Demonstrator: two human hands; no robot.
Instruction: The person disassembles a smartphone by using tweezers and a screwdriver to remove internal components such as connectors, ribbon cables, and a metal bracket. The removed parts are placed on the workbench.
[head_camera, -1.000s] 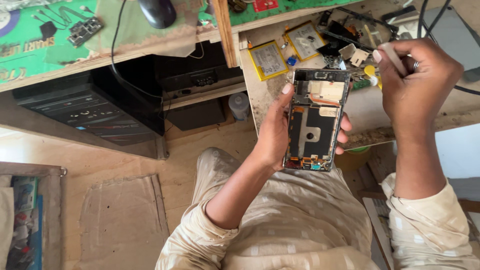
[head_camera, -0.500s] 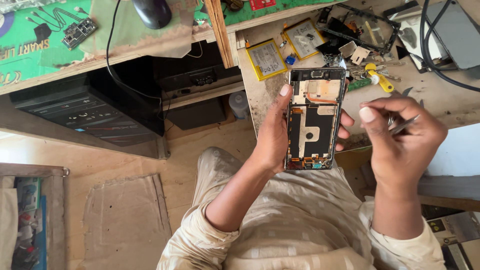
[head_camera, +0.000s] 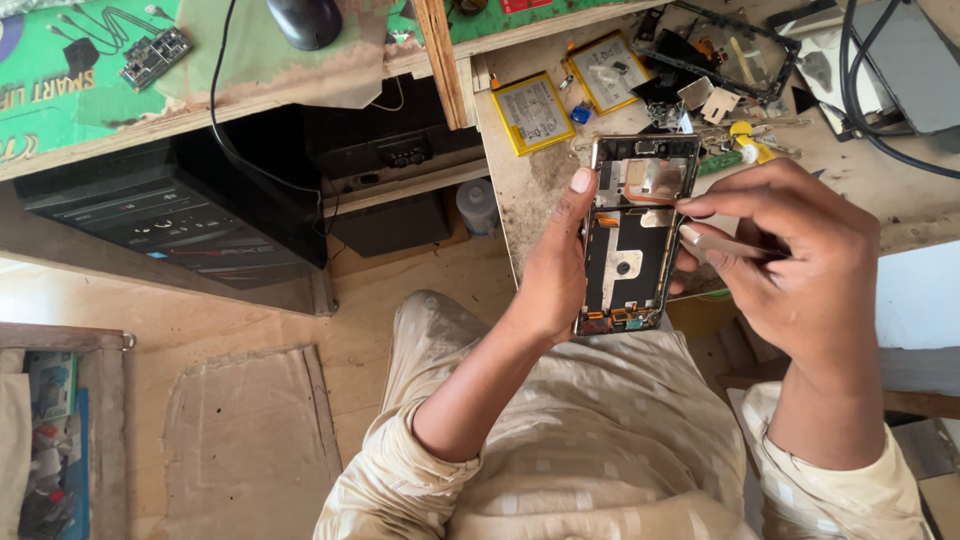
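Note:
My left hand (head_camera: 553, 272) grips an opened phone frame (head_camera: 630, 240) upright above my lap, thumb on its left edge, its dark inner parts and copper patches showing. My right hand (head_camera: 795, 260) is closed around thin metal tweezers (head_camera: 725, 243), and their tips touch the upper inside of the phone frame. Behind the phone, two yellow-edged batteries (head_camera: 532, 110) lie on the wooden bench (head_camera: 905, 205).
The bench also carries a black phone screen frame (head_camera: 735, 50), small parts, a yellow-handled tool (head_camera: 748, 150) and black cables (head_camera: 880, 120). A green mat (head_camera: 70, 90) with a small circuit board (head_camera: 153, 57) and a mouse (head_camera: 305, 20) lies at left. A computer case (head_camera: 170, 220) stands under the desk.
My right hand came down from the bench with the tweezers and moved left to the phone frame, bringing the tips onto its upper part. The left hand kept the phone nearly still.

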